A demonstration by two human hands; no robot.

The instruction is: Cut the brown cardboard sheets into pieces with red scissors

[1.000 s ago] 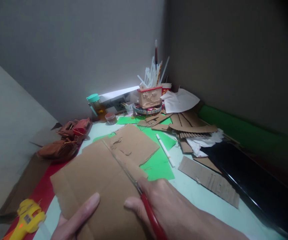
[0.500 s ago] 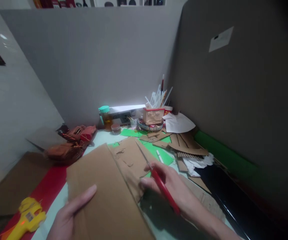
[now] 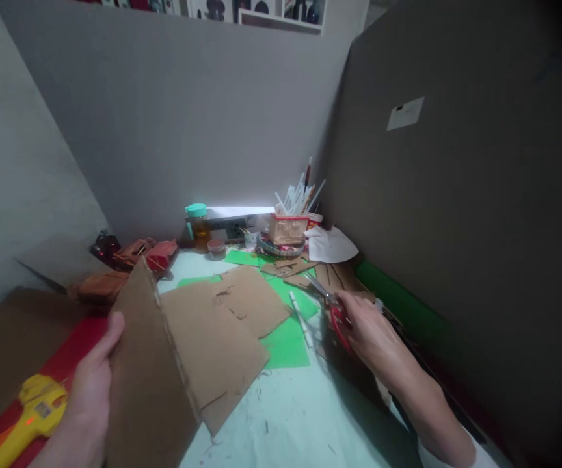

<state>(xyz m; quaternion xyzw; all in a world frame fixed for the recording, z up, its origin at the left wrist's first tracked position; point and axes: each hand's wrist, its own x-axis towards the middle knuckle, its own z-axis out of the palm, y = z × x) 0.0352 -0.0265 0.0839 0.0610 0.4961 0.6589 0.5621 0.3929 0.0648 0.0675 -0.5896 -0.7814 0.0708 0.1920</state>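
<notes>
My left hand [image 3: 90, 390] grips a large brown cardboard piece [image 3: 149, 377], thumb on its near face, and the piece stands tilted on edge. Red-handled scissors [image 3: 340, 325] are in my right hand [image 3: 371, 331], over the right side of the table, blades pointing up and left. Between my hands, flat cardboard pieces [image 3: 213, 338] lie overlapping on green paper [image 3: 288, 348]. A white pen-like stick [image 3: 301, 320] rests just left of the scissors.
A yellow glue gun [image 3: 41, 409] is at the lower left. Reddish-brown model cars [image 3: 161, 255] stand behind it. At the back are a teal-lidded jar [image 3: 198, 227] and a box of white sticks [image 3: 288, 229]. White paper [image 3: 332, 245] and cardboard scraps lie at the right.
My left hand has moved left and tilted the cardboard upright, exposing the flat pieces and tabletop. My right hand has moved right and away from the cardboard with the scissors.
</notes>
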